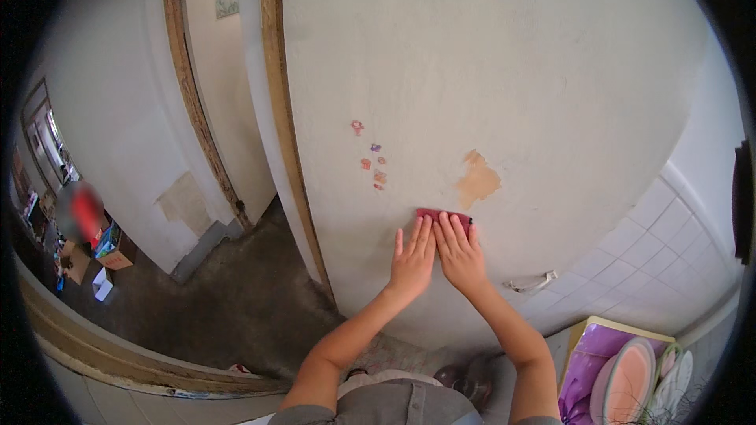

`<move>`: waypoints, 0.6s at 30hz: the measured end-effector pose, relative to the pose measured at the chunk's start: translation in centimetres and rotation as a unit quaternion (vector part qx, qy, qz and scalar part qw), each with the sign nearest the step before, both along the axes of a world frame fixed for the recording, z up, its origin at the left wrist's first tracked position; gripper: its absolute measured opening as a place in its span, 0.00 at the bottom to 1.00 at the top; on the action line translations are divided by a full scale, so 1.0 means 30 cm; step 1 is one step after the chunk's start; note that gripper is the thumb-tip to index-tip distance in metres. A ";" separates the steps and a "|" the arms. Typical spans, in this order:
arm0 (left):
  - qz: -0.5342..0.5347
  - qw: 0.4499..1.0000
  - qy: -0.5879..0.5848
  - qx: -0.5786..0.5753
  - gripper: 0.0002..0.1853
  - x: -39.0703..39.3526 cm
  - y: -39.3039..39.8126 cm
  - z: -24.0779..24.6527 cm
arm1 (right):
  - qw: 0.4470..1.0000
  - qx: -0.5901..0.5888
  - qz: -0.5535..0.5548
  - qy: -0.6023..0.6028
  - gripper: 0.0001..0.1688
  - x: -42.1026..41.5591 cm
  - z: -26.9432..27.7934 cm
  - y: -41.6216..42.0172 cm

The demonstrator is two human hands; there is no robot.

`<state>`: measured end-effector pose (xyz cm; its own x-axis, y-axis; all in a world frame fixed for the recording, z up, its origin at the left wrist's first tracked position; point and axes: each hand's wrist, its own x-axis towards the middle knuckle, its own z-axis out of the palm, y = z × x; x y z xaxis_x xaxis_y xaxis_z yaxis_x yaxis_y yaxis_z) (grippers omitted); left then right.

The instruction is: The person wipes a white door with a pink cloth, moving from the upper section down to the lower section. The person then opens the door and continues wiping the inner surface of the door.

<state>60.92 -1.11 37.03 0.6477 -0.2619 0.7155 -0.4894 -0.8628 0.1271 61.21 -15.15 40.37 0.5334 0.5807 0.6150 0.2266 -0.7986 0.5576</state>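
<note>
A folded dark red cloth lies flat against a pale painted door. My left hand presses on its left part, fingers extended and pointing up the door. Beside it, my right hand presses on the right part, the two hands nearly touching. Just above the cloth is a tan patch where the paint looks different. Several small stickers are on the door to the upper left of the cloth. A metal handle sits to the lower right of my right hand.
Wooden door frame at left, with a dark floor beyond. Cardboard boxes and a blurred red shape stand far left. White wall tiles are at right, above a purple-patterned container and a pink basin.
</note>
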 end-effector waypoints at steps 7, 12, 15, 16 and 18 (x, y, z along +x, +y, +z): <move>0.017 0.998 0.031 -0.051 0.30 0.060 0.155 -0.025 | 1.000 -0.016 0.011 -0.015 0.33 0.092 -0.026 0.195; 0.046 0.996 0.060 -0.054 0.32 0.103 0.264 -0.080 | 0.999 -0.051 0.019 -0.003 0.34 0.143 -0.053 0.314; 0.050 0.991 0.105 -0.060 0.36 0.127 0.317 -0.122 | 0.997 -0.073 0.023 0.029 0.34 0.170 -0.082 0.364; 0.050 0.989 0.117 -0.073 0.36 0.132 0.328 -0.138 | 0.996 -0.078 0.027 0.041 0.34 0.176 -0.090 0.380; 0.044 0.981 0.163 -0.091 0.40 0.126 0.347 -0.153 | 0.994 -0.084 0.027 0.065 0.34 0.171 -0.099 0.403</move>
